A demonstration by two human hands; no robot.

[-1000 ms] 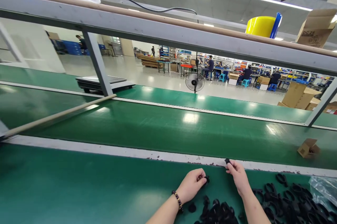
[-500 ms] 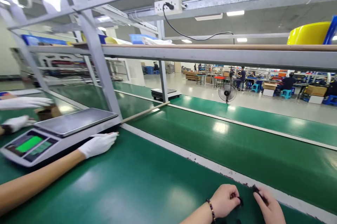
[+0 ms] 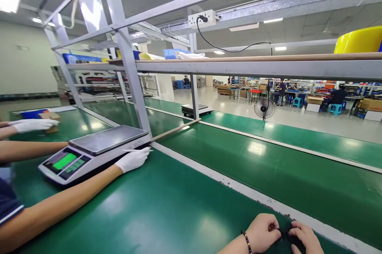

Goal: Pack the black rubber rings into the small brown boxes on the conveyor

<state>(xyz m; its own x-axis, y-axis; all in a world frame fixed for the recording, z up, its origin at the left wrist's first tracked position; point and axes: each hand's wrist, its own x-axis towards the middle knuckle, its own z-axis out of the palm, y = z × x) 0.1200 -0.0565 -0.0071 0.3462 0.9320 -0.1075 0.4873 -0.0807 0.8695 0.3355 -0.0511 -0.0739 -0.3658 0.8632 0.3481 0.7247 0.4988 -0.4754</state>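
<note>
At the lower right, both my bare hands are close together over the green work surface (image 3: 167, 214). My left hand (image 3: 264, 232), with a beaded bracelet (image 3: 246, 242) at the wrist, is closed in a pinch on a small black piece (image 3: 279, 235). My right hand (image 3: 307, 240) curls its fingers around another small black piece (image 3: 289, 228), mostly hidden by the fingers. What kind of pieces they are I cannot make out. The two hands are slightly apart. Their lower parts run out of the picture.
At left stands a digital scale (image 3: 109, 138) with a lit green display. A co-worker's gloved hand (image 3: 134, 160) holds a thin white stick beside it. Another gloved hand (image 3: 34, 125) touches a cardboard box (image 3: 50, 116). A metal frame post (image 3: 133, 67) and shelf (image 3: 238, 67) rise beyond.
The view has swung left, so the scene sits further right. My right fingers have bent more around their black piece, and my hands are closer together. A co-worker's forearm now reaches behind the scale.
</note>
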